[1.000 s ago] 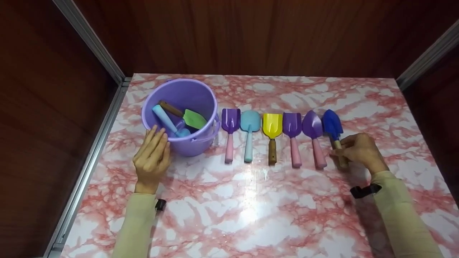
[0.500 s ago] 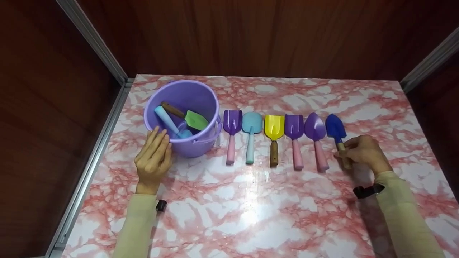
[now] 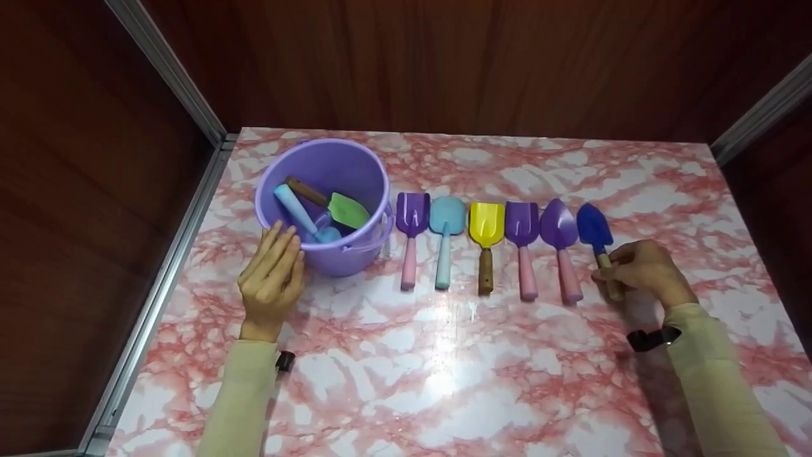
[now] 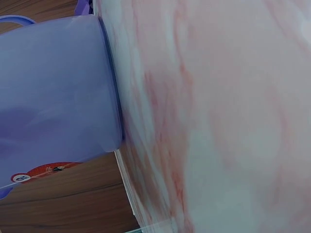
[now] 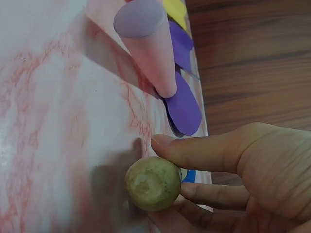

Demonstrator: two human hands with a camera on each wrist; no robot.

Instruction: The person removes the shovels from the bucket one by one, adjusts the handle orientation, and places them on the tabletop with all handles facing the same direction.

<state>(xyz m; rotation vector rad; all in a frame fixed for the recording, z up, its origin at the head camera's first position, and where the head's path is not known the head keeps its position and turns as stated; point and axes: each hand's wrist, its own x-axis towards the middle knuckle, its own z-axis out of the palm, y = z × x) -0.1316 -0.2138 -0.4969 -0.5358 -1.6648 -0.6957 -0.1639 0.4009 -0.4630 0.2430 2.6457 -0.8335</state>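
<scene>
In the head view, my left hand (image 3: 271, 279) rests with straight fingers against the front rim of a purple bucket (image 3: 339, 260). Inside the bucket lie a green-bladed shovel (image 3: 347, 211) with a brown handle and a light blue shovel (image 3: 295, 209). At the right end of a row of toy shovels, my right hand (image 3: 650, 273) pinches the wooden handle of a blue trowel (image 3: 594, 225). The right wrist view shows the round end of that wooden handle (image 5: 153, 183) between thumb and fingers. Just left of it lies a purple trowel (image 3: 559, 225) with a pink handle.
More shovels fill the row: a purple one (image 3: 413, 212), a light blue one (image 3: 447, 216), a yellow one (image 3: 486, 222) and another purple one (image 3: 522, 219). All lie on a red-and-white marbled tabletop (image 3: 380, 393). Dark wooden panels (image 3: 457, 63) stand around it.
The blue trowel has shifted slightly toward the person, beside the row, with the right hand still pinching it. The left hand stays at the bucket. The head view has moved a little.
</scene>
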